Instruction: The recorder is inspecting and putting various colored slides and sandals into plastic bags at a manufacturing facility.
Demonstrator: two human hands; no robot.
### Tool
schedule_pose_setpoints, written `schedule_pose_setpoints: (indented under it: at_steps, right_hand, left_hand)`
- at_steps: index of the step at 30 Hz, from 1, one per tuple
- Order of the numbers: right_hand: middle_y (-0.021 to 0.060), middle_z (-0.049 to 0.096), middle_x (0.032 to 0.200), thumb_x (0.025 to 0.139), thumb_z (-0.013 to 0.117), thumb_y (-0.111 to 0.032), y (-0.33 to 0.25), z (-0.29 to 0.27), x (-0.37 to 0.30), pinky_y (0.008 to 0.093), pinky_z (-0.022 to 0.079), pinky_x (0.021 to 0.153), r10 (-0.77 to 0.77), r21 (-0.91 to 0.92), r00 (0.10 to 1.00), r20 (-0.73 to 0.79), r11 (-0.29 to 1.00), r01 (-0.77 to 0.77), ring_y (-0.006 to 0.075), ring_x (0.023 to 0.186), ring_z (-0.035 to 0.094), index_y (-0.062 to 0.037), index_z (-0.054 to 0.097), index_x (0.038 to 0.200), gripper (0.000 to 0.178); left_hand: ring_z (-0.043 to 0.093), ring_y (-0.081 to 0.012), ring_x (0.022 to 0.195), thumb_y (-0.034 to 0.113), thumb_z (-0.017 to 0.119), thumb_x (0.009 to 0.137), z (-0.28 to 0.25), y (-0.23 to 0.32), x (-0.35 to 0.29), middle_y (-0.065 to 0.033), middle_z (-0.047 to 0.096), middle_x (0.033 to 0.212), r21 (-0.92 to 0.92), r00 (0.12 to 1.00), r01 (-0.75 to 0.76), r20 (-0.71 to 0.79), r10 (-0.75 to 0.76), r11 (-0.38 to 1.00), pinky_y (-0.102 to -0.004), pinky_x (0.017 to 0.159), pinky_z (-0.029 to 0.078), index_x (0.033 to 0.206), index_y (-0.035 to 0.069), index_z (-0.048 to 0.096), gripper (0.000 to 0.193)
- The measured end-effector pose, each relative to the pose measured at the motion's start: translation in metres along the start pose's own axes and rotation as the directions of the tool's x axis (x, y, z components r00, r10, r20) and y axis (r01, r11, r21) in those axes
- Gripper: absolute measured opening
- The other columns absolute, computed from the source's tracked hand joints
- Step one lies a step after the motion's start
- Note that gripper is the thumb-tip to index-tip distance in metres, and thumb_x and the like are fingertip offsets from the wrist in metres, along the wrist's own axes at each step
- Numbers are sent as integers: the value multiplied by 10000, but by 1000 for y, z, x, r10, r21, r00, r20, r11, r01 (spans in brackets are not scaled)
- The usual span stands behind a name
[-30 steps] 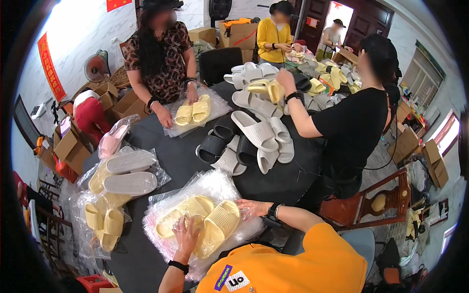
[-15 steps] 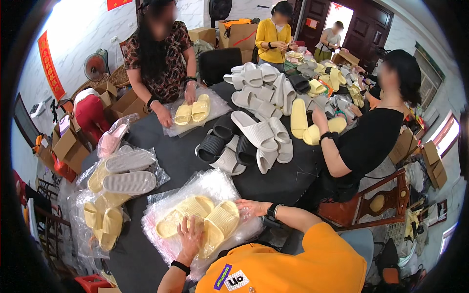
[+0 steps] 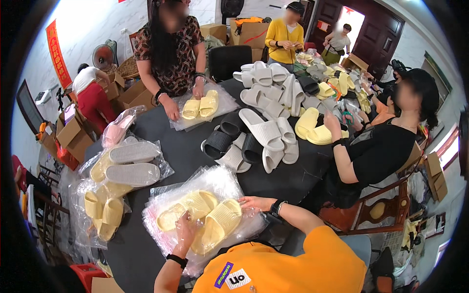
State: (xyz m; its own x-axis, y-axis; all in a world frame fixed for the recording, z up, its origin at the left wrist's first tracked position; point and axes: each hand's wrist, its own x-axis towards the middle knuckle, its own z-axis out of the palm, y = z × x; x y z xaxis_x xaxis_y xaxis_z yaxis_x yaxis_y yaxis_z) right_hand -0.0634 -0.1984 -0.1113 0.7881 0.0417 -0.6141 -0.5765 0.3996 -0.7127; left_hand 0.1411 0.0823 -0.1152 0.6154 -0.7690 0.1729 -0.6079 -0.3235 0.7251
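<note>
A pair of pale yellow slide slippers (image 3: 220, 219) lies side by side in a clear plastic bag (image 3: 168, 193), on top of a stack of clear bags (image 3: 220, 180) in front of me. My left hand (image 3: 185, 232) is over the gap between the slippers, its fingers drawn together at the bag film. The fingertips are partly hidden. My right hand (image 3: 256, 203) lies at the far right end of the right slipper, fingers stretched out and touching the bag there.
Bagged grey slippers (image 3: 132, 173) and yellow slippers (image 3: 105, 215) lie to my left. Loose grey and black slippers (image 3: 261, 129) are heaped on the black table (image 3: 161, 127). Across it, a person handles bagged yellow slippers (image 3: 200, 105). Another person sits at right beside a wooden chair (image 3: 376, 210).
My left hand's fingers were spread on the slippers and are now drawn together, slightly raised. My right hand stays at the slipper's end. At right, a yellow slipper held up earlier is now lower.
</note>
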Motion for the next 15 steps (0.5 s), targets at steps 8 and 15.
schedule_pose_setpoints:
  at_steps: [8,15]
  right_hand:
    - [39,464,1175,822,596,-295,4,1,0,350,435,778,-4,30,1000,-8,1000,4,166,1082,461,-119,285,1346,634]
    - [45,473,1170,802,621,-323,2,4,1,337,431,770,26,20,999,-26,999,-26,169,1073,469,-122,277,1346,674]
  left_hand:
    - [507,-273,849,154,700,691,16,-7,-2,-145,547,964,-121,991,20,-127,-36,992,-397,800,358,1132,-27,462,533]
    - [483,-310,884,213,682,657,13,-15,1,-120,554,916,221,999,-22,41,14,975,-419,771,330,933,25,568,353]
